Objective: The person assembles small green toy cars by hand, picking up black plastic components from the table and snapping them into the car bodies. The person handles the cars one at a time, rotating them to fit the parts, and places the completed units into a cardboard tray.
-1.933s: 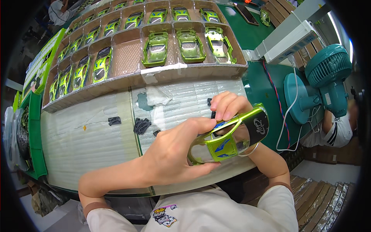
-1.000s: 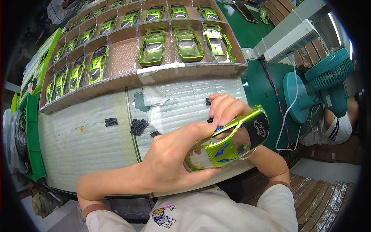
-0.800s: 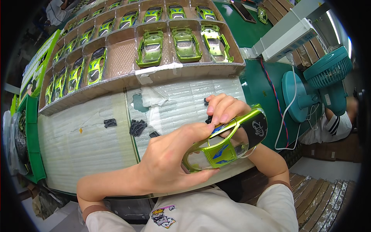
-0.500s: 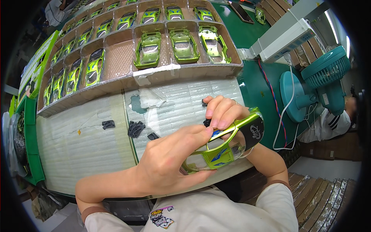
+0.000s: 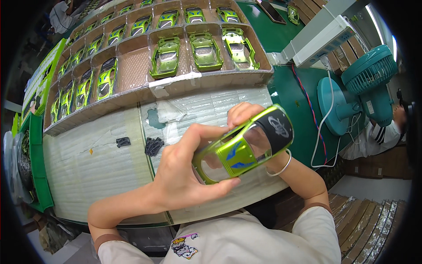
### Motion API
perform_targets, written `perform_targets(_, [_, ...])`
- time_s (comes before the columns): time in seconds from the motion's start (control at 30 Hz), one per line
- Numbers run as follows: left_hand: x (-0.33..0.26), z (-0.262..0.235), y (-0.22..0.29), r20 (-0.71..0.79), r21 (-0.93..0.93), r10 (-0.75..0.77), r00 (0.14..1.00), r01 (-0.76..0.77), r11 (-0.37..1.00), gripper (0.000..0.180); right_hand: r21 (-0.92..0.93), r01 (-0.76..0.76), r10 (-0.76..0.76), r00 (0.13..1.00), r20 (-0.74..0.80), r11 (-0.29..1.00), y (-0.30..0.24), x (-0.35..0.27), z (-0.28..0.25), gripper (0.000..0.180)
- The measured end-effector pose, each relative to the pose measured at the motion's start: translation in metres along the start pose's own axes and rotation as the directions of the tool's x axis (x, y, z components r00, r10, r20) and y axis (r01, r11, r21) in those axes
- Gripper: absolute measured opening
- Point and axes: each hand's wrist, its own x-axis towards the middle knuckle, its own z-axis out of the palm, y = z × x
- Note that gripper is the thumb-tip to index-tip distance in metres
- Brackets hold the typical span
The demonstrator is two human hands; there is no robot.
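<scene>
A shiny green toy car body point(image 5: 241, 154), with blue markings and a black end, is held above the near part of the work surface. My left hand point(image 5: 180, 167) is closed around its left end, thumb and fingers on opposite sides. My right hand point(image 5: 244, 113) has its fingers curled against the far side of the body; the shell hides part of this hand, so I cannot tell whether a small part is also in it. Small black plastic parts lie to the left: one alone point(image 5: 123, 141) and a little pile point(image 5: 154, 146) beside my left hand.
A divided cardboard tray point(image 5: 110, 103) of green car bodies stands along the far side. At the right are a teal fan point(image 5: 336, 105), a white power strip point(image 5: 323, 42) and cables. A green bin point(image 5: 39, 163) sits at the left, a phone point(image 5: 270, 12) at the back.
The car body has tilted so its roof faces up more, and it has moved slightly left. My right fingers have slid behind it, and the black bits near them are out of sight.
</scene>
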Motion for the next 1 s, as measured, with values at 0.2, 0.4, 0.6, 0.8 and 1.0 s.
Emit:
perform_targets(0.2, [0.008,-0.012,0.012,-0.027,-0.265,-0.281,0.959,0.264,0.927,0.057,0.276,-0.336,0.378,0.918,-0.117,0.901,-0.020,-0.004,0.008,0.034])
perform_targets(0.4, [0.006,-0.011,0.006,-0.131,-0.120,-0.101,0.986,0.086,0.989,0.060,0.489,-0.270,0.238,0.963,0.127,0.829,-0.018,-0.001,0.007,0.027])
perform_targets(0.6, [0.004,-0.007,0.003,-0.164,-0.034,-0.006,0.986,0.001,0.999,0.061,0.483,-0.368,0.364,0.925,0.105,0.795,-0.024,-0.006,0.014,0.030])
perform_targets(0.8, [0.004,-0.003,0.003,-0.175,-0.011,0.026,0.984,-0.029,1.000,0.061,0.538,-0.367,0.387,0.918,0.081,0.759,-0.021,-0.009,0.016,0.026])
perform_targets(1.0, [0.003,-0.001,-0.001,-0.197,0.013,0.054,0.979,-0.053,0.999,0.063,0.520,-0.319,0.332,0.941,0.070,0.792,-0.021,-0.008,0.017,0.023])
